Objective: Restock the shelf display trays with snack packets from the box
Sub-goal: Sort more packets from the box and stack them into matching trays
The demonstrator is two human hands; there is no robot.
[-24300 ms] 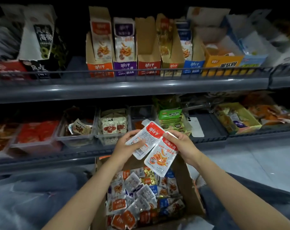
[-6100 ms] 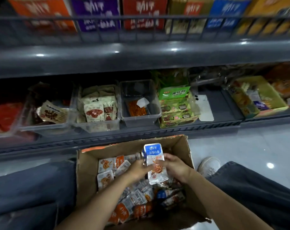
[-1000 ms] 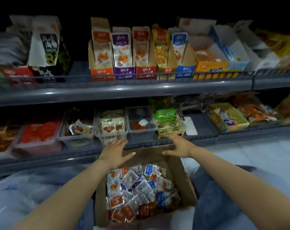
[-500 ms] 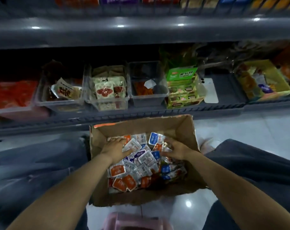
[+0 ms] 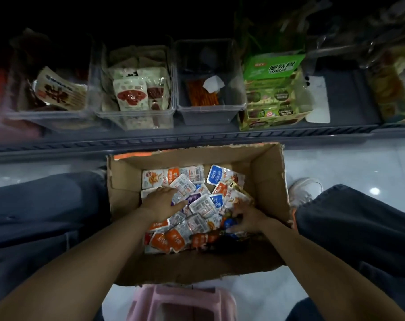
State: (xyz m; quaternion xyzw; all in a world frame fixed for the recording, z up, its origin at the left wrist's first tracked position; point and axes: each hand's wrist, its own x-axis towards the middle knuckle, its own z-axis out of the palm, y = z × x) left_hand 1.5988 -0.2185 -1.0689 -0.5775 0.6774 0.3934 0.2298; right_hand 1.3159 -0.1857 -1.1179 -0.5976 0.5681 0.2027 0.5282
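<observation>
An open cardboard box (image 5: pixel 267 181) stands on the floor between my knees, below the shelf. Several small snack packets (image 5: pixel 192 179) in orange, blue, purple and white lie loose in it. My left hand (image 5: pixel 161 201) rests palm down on the packets at the left, thumb stretched to the right. My right hand (image 5: pixel 247 216) digs into the packets at the right, its fingertips buried among them, so its hold is unclear. On the shelf above stand clear display trays: one (image 5: pixel 136 122) holds white packets, another (image 5: pixel 208 113) holds only an orange packet.
A green display carton (image 5: pixel 274 98) sits right of the clear trays, with a white phone (image 5: pixel 318 98) beside it. The grey shelf lip (image 5: pixel 196 138) runs just beyond the box. A pink stool (image 5: pixel 180 302) is under me, and my shoe (image 5: pixel 305 188) is right of the box.
My view has tilted down from the shelves to the box. Both hands dropped from the shelf edge into the box and have pushed deeper among the packets.
</observation>
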